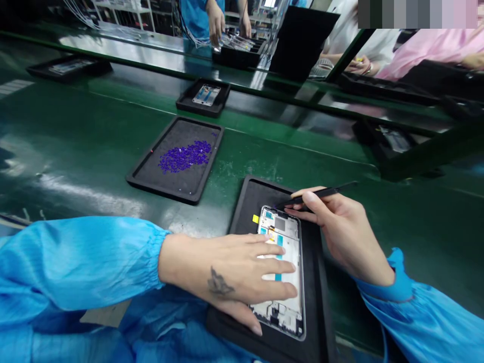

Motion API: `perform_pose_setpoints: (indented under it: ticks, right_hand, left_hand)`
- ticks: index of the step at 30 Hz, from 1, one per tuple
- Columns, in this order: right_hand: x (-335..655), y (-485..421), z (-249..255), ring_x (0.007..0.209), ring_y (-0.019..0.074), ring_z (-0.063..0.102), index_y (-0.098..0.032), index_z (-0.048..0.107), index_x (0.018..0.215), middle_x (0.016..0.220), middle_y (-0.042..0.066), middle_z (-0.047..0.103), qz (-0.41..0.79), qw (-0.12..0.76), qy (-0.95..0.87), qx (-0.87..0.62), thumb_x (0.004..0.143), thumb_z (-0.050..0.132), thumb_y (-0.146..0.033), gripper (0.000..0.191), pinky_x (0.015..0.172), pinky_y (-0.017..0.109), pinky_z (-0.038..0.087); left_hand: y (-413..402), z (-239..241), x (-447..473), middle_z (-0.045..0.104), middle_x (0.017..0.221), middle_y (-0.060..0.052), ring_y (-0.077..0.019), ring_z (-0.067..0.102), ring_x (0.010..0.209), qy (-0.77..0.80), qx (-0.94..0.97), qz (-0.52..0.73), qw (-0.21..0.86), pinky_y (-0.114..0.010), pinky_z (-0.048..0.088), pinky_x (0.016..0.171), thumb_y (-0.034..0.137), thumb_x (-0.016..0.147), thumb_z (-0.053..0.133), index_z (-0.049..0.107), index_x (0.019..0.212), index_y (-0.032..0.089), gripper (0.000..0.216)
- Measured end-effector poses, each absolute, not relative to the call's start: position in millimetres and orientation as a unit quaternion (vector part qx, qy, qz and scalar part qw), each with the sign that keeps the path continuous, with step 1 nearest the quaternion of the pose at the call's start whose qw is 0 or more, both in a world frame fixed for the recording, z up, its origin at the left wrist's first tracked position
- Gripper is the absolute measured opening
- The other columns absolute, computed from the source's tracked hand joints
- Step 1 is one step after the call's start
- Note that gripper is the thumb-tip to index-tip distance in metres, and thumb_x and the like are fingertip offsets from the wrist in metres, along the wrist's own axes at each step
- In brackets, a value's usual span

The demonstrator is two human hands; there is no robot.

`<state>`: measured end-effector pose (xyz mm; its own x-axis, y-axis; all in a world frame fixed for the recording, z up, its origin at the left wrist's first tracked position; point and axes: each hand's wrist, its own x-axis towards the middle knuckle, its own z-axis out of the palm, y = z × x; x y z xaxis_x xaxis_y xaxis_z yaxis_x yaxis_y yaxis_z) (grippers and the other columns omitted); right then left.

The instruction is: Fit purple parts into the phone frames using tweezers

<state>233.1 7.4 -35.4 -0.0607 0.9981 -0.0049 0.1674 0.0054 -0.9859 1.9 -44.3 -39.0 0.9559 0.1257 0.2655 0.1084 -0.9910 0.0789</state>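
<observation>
While the left hand [234, 267] lies palm down across the middle of one phone frame [293, 244], its fingers spread and gripping nothing, the frame's long axis runs away from the wearer, inside one near tray [313, 287] on the green counter [113, 116]. One yellow tab [255, 219] sits beside the frame's left edge. The right hand [342, 229] is nearer the frame's far end, which lies just left of its fingers; these are pinched closed on one pair of black tweezers [327, 191], whose tips point to that end, though contact is hard to tell. Beyond, to the left, one pile tray [176, 133] carries purple pieces [185, 156], too many to count. Farther off stand three more: a centre tray [184, 102] with a second frame [206, 95], plus a far-left tray [103, 68] and a far-right tray [365, 135], their contents blurred. Past them, a co-worker's two hands [216, 22] are at a black box [234, 59].
</observation>
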Motion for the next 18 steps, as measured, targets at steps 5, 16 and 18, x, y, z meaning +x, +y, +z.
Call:
perform_pose_setpoints:
  ticks: [5, 16, 18]
  right_hand:
    - [233.9, 7.8, -34.0, 0.081, 0.0161, 0.070, -0.020, 0.074, 0.086, 0.088, 0.003, 0.071, 0.473, 0.441, -0.553, -0.525, 0.081, 0.079, -0.048, 0.030, 0.081, 0.030, 0.063]
    - [235.8, 6.1, -29.4, 0.084, 0.0183, 0.071, -0.020, 0.073, 0.088, 0.093, 0.003, 0.069, 0.412, 0.399, -0.640, -0.511, 0.085, 0.073, -0.048, 0.029, 0.078, 0.032, 0.065]
    - [236.2, 6.2, -28.4, 0.084, 0.0187, 0.071, -0.020, 0.073, 0.088, 0.094, 0.003, 0.069, 0.405, 0.391, -0.652, -0.508, 0.086, 0.071, -0.048, 0.028, 0.079, 0.032, 0.065]
  left_hand:
    - [-35.5, -42.5, 6.4, 0.071, 0.111, -0.011, -0.0256, 0.069, 0.099, 0.023, 0.950, 0.305, -0.068, -0.037, 0.058, 0.091, 0.055, 0.097, 0.046, 0.069, 0.111, 0.011, 0.052]
    - [-24.6, -33.2, 11.7, 0.075, 0.079, -0.007, -0.0190, 0.072, 0.073, 0.010, 0.878, 0.463, -0.120, -0.030, 0.064, 0.073, 0.062, 0.093, 0.051, 0.072, 0.080, 0.014, 0.053]
    - [-25.5, -35.0, 12.5, 0.075, 0.079, -0.006, -0.0187, 0.072, 0.072, 0.011, 0.879, 0.460, -0.126, -0.029, 0.064, 0.072, 0.064, 0.093, 0.050, 0.072, 0.080, 0.015, 0.055]
